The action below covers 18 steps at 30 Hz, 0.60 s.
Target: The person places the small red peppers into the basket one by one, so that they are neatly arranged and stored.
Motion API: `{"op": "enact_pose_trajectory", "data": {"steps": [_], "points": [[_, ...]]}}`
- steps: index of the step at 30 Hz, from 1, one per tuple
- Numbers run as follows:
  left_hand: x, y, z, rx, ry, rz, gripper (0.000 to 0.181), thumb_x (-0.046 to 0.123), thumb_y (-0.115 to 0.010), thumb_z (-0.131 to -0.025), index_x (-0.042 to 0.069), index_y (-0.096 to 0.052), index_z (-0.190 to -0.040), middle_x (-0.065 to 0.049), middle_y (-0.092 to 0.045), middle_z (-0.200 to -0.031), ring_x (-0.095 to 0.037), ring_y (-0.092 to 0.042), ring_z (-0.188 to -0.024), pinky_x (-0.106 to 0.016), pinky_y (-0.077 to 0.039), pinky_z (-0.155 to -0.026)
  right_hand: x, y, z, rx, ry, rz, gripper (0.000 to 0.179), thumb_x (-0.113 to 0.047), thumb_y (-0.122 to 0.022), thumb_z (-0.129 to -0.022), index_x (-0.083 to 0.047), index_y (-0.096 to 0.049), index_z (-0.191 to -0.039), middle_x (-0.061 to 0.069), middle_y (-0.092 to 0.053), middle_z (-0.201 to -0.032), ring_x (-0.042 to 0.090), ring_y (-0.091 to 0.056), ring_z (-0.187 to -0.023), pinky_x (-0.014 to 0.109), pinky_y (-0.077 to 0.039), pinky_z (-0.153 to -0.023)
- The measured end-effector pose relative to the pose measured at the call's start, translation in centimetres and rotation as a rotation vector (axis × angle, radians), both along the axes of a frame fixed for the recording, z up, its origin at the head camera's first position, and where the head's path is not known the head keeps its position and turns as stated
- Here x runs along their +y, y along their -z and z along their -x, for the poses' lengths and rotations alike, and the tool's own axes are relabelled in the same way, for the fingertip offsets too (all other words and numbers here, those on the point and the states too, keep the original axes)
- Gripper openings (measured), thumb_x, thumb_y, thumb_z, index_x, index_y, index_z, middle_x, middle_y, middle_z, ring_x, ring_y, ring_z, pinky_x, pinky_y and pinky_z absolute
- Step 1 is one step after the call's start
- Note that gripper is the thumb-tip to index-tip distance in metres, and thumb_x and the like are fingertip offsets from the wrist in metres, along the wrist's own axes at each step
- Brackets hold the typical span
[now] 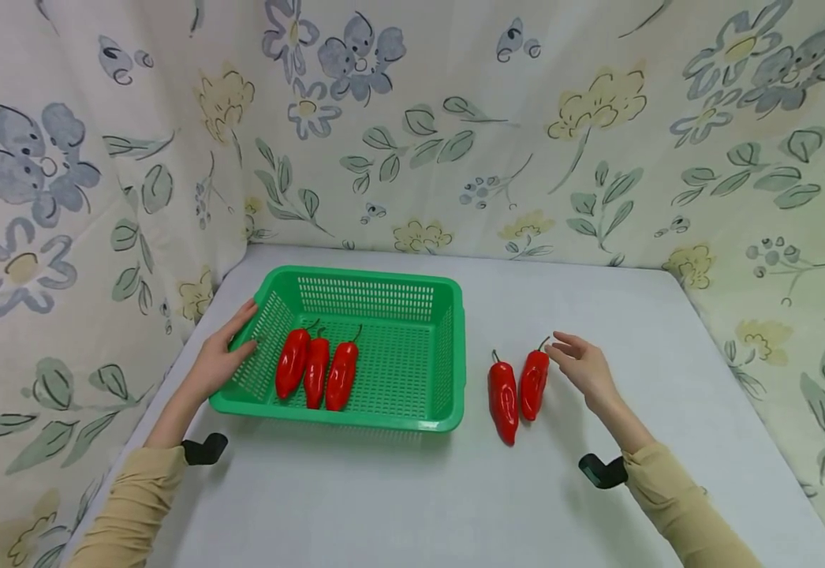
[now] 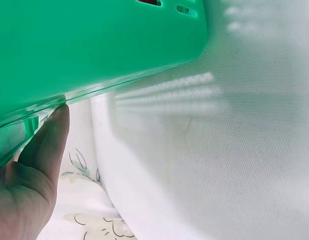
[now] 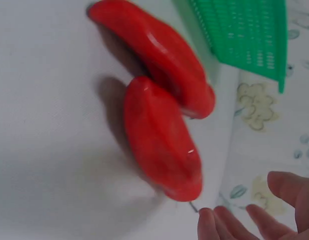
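Note:
A green plastic basket (image 1: 405,422) with slotted walls stands on the left of the table. Inside it, toward its left side, lie three red chili peppers (image 1: 342,377). My left hand (image 1: 219,356) holds the basket's left rim, thumb over the edge; the left wrist view shows part of that hand (image 2: 37,175) against the green rim. Right of the basket, two more red peppers lie side by side: a left one (image 1: 503,398) and a right one (image 1: 534,383). Beside the right one's stem is my right hand (image 1: 584,367), fingers loosely bent with nothing held. In the right wrist view its fingertips are close to that stem.
The table (image 1: 356,505) has a pale white covering. A floral cloth (image 1: 455,158) hangs behind it and along both sides. Each wrist wears a small black device, one on the left (image 1: 205,450) and one on the right (image 1: 602,472).

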<state>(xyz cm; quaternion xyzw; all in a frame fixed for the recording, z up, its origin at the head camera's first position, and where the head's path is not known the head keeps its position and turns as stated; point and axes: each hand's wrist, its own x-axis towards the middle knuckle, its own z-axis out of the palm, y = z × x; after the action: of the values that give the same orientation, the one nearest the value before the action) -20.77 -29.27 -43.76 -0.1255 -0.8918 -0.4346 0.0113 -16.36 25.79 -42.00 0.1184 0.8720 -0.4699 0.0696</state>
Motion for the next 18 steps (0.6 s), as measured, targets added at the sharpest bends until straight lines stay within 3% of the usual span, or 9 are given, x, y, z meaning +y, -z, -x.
{"op": "enact_pose_trajectory", "data": {"steps": [10,18], "points": [[0.0,0.2,-0.1,-0.002,-0.008,0.003,0.059,0.008,-0.05,-0.096,0.009,-0.027,-0.15,-0.008,-0.016,-0.16,-0.038,-0.014,-0.145,-0.065,-0.02,-0.109,0.1,3.2,1.6,-0.083,0.038,-0.044,0.053,-0.024,-0.048,-0.096,0.001,-0.038,-0.142,0.032,-0.041,-0.14,0.046,-0.042,-0.127,0.055,-0.042,-0.102],[0.0,0.3,0.1,-0.002,-0.011,0.009,0.059,0.006,-0.05,-0.095,0.009,-0.027,-0.15,-0.008,-0.016,-0.16,-0.039,-0.014,-0.145,-0.065,-0.021,-0.109,-0.4,4.0,1.9,-0.036,0.022,-0.14,0.051,-0.023,-0.053,-0.094,0.003,-0.046,-0.137,0.032,-0.048,-0.134,0.045,-0.05,-0.117,0.05,-0.05,-0.092]]}}
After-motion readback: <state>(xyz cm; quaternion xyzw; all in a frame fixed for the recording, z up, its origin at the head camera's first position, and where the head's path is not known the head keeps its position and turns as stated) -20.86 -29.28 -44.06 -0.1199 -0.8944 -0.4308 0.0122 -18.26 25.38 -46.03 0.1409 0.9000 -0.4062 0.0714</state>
